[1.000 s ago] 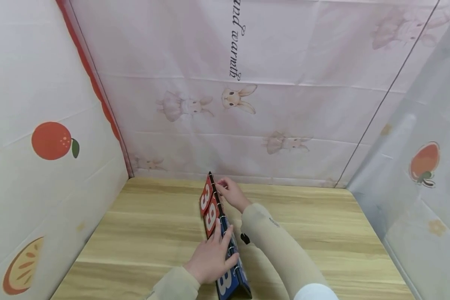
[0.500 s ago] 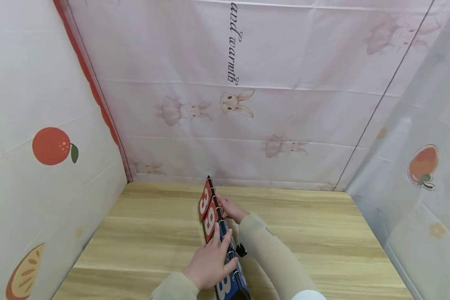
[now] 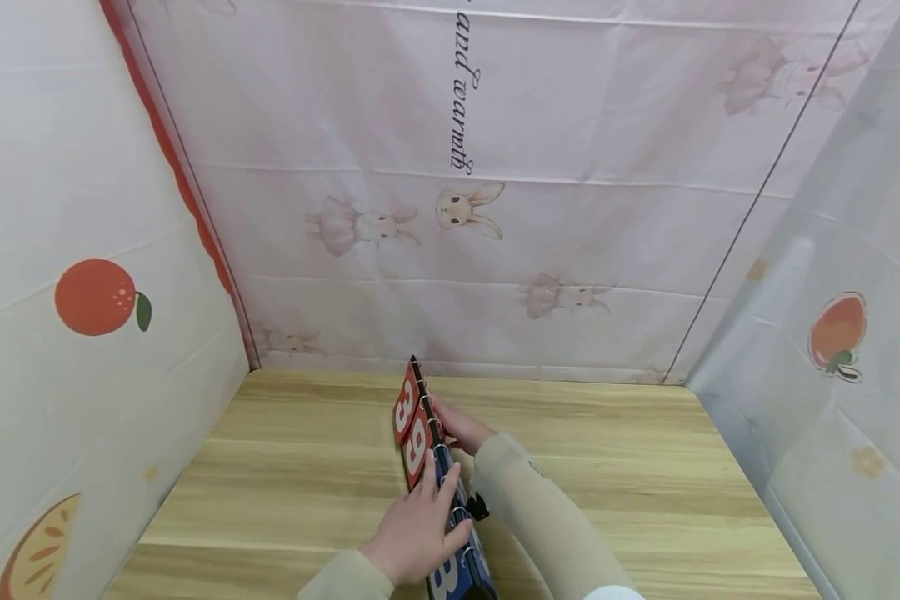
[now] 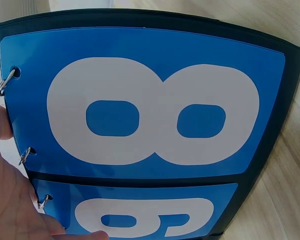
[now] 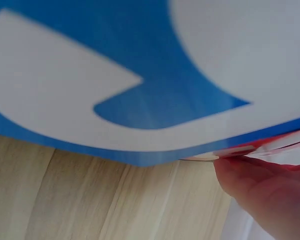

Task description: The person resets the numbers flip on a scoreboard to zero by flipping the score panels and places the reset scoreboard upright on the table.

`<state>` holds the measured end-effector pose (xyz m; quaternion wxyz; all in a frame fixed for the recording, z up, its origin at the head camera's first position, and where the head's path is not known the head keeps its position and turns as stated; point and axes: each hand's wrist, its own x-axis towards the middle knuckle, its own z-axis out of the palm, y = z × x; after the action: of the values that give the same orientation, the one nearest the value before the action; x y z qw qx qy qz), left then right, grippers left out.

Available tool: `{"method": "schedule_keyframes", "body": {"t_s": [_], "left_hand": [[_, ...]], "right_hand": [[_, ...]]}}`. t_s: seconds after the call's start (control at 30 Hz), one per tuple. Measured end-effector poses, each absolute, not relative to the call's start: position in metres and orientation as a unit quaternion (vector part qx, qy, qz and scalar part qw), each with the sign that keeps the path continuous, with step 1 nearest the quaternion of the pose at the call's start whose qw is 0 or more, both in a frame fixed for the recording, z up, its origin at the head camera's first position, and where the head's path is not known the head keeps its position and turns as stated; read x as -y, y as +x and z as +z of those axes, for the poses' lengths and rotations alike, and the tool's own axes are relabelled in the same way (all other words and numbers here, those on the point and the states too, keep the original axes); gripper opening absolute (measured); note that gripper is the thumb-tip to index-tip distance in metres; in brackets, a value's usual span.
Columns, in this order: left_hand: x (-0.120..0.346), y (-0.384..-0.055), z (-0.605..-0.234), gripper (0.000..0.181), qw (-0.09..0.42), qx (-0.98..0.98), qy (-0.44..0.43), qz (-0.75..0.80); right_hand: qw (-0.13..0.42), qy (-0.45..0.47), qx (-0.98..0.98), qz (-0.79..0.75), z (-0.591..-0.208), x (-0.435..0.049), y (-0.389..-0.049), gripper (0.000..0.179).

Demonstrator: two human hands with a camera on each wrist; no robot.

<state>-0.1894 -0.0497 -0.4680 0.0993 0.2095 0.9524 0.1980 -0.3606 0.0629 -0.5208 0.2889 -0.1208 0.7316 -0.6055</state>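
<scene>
A desktop flip scoreboard [image 3: 450,579] stands like a tent, its ringed ridge running away from me. Its left face has red number cards [image 3: 405,404] reading 3 and 9 at the far end, and blue number cards [image 4: 155,170] nearer, one showing 8. My left hand [image 3: 412,533] rests over the ridge, fingers extended along the left face and thumb across the rings. At the far right face, my right hand [image 3: 461,427] holds the lower edge of red cards [image 5: 235,151], seen beyond a large blue card [image 5: 140,105] in the right wrist view. Its fingertips are partly hidden.
The scoreboard stands on a wood-grain table [image 3: 607,467]. A small black piece [image 3: 477,506] shows beside its right face, near the right sleeve. Printed cloth walls [image 3: 390,317] enclose the table at the back and sides.
My right hand has moved from the ringed ridge down the right face, toward the cards' lower edge. My left hand stays on the scoreboard. The head view has shifted slightly.
</scene>
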Motion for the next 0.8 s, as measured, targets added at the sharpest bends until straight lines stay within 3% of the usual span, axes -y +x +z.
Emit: {"method": "schedule_keyframes", "body": {"t_s": [0.43, 0.8], "left_hand": [[0.0493, -0.1888, -0.4729, 0.074, 0.104, -0.951, 0.210, 0.202], [0.0508, -0.1943, -0.4722, 0.073, 0.098, -0.953, 0.209, 0.199]], "right_hand": [[0.257, -0.072, -0.750, -0.605, -0.5244, -0.0651, -0.3599, 0.067], [0.178, -0.025, -0.763, -0.621, -0.5157, -0.0626, -0.3631, 0.068]]}}
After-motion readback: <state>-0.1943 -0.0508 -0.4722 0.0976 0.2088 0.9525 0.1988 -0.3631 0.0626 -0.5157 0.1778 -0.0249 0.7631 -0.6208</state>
